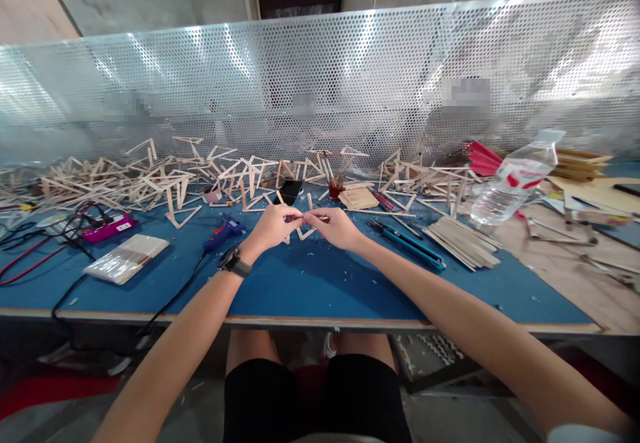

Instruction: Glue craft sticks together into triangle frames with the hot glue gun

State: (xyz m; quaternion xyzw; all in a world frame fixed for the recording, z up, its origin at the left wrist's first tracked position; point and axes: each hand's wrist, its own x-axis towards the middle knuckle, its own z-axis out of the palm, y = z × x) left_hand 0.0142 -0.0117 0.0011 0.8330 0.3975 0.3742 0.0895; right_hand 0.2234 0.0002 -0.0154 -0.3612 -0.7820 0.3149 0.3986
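Two bare hands are brought together, fingertips touching, above a blue tabletop (320,289). Small wooden sticks (310,201) are pinched in the left hand (274,224) and right hand (334,227), their ends showing above and below the fingers; whether they are joined is hard to tell at this size. A watch (234,262) is worn on the left wrist. A blue glue gun (225,232) is seen to the left, near a purple power strip (109,227). Loose sticks (463,241) and a tilted bottle (517,177) are placed to the right. Triangular frames (115,179) are heaped behind.
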